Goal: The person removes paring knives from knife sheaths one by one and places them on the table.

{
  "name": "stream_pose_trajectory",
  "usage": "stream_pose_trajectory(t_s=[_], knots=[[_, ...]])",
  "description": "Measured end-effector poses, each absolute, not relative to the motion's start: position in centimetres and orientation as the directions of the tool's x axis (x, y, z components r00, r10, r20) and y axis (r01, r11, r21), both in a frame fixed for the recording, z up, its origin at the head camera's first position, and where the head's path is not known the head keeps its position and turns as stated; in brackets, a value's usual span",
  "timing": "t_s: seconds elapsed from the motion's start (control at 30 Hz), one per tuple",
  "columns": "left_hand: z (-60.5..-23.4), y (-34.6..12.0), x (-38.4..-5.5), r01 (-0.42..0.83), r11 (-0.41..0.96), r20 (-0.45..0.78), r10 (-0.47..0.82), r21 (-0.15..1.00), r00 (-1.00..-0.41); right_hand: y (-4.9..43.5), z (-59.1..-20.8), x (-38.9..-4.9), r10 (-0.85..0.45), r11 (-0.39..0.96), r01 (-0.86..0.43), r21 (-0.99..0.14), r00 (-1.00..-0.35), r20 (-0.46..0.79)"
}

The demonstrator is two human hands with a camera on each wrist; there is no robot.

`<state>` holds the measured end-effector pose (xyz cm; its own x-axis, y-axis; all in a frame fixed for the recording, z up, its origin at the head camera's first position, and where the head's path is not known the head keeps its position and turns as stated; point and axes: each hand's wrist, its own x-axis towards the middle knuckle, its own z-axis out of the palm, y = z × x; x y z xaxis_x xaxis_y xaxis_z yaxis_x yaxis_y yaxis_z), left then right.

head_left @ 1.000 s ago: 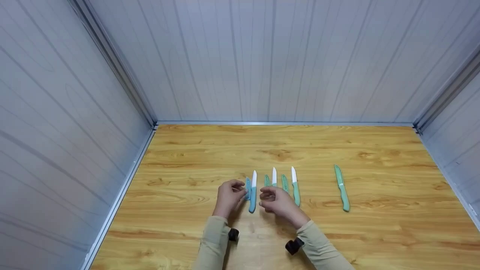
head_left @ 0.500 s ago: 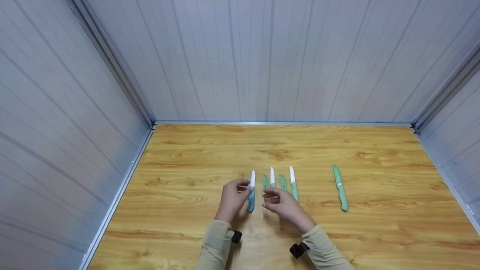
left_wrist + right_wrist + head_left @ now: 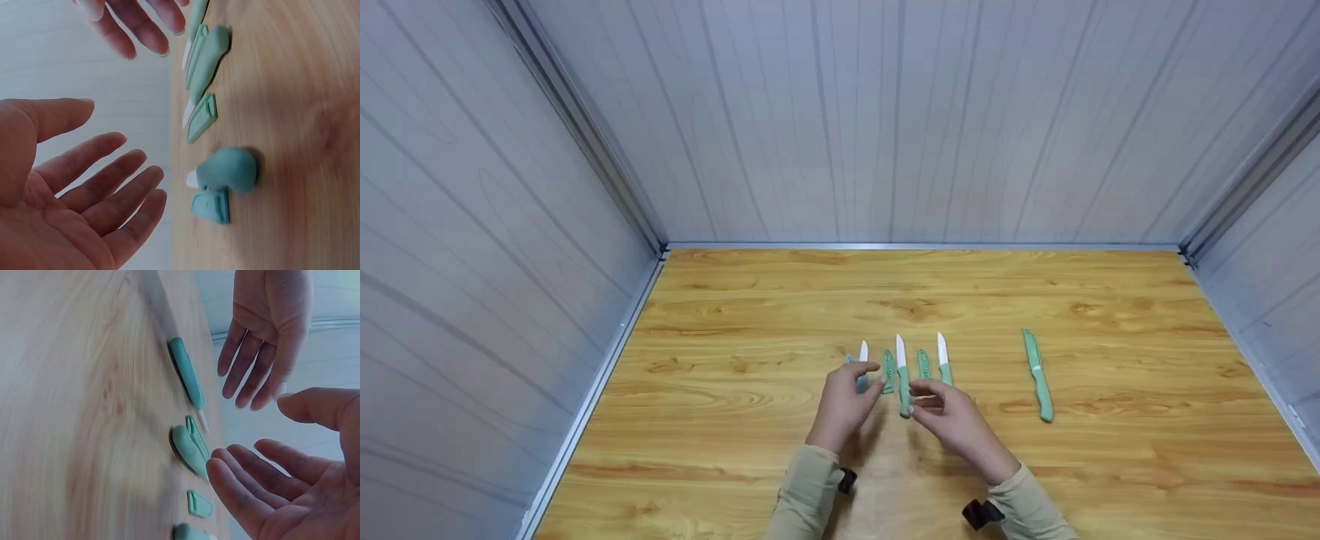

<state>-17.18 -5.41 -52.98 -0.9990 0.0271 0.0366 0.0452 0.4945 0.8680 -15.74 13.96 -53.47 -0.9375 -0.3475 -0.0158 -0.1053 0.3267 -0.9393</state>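
Observation:
My left hand (image 3: 847, 401), fingers apart and holding nothing, hovers over the blue knife (image 3: 863, 350) and partly hides it and its blue sheath (image 3: 850, 358). My right hand (image 3: 952, 420) hovers likewise, thumb and fingers spread, nearest to the handle of a green knife (image 3: 903, 386) with a white blade. Left of that knife lies a green sheath (image 3: 888, 371). A second green sheath (image 3: 924, 364) and another bare green knife (image 3: 943, 351) lie farther right, the knife's handle partly covered by my right hand. In the left wrist view, the blue knife (image 3: 233, 169) lies below my left palm's level.
On the right lies a green knife (image 3: 1038, 382) with its sheath on. All of it rests on a wood-grain table (image 3: 735, 465). Pale panelled walls (image 3: 855, 120) stand at the back and both sides.
Both hands have shifted right. My left hand went from beside the blue sheath to over the blue knife; my right hand has uncovered the middle green knife. The knives stay put.

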Motion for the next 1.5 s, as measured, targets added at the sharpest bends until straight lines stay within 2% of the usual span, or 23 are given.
stream_pose_trajectory(t_s=[0.27, 0.4, 0.6, 0.93, 1.1, 1.3, 1.5], knots=[[-53.2, -3.5, -17.4, 0.134, 0.539, 0.084, 0.116, 0.832, -0.990, 15.6, -53.1, -15.2, -0.303, 0.393, -0.108, -0.913, -0.953, -0.018], [-53.4, -2.4, -17.5, 0.166, 0.564, 0.082, 0.172, 0.809, -0.982, 16.5, -53.1, -14.9, -0.265, 0.467, -0.131, -0.874, -0.964, 0.003], [-54.1, -0.9, -17.6, 0.247, 0.636, 0.098, 0.261, 0.731, -0.960, 17.8, -53.2, -14.6, -0.231, 0.555, -0.164, -0.816, -0.972, 0.038], [-54.4, 1.5, -17.9, 0.387, 0.668, 0.128, 0.404, 0.635, -0.906, 20.8, -54.0, -13.8, -0.179, 0.623, -0.184, -0.760, -0.980, 0.091], [-54.5, 2.8, -18.1, 0.483, 0.698, 0.165, 0.474, 0.528, -0.865, 22.4, -54.6, -13.3, -0.156, 0.648, -0.212, -0.731, -0.977, 0.144], [-54.4, 4.3, -18.5, 0.521, 0.733, 0.115, 0.529, 0.438, -0.841, 24.3, -55.0, -12.7, -0.143, 0.678, -0.227, -0.699, -0.974, 0.178], [-54.5, 5.7, -19.5, 0.566, 0.735, 0.094, 0.577, 0.373, -0.811, 26.0, -55.1, -12.5, -0.116, 0.714, -0.177, -0.678, -0.984, 0.135]])
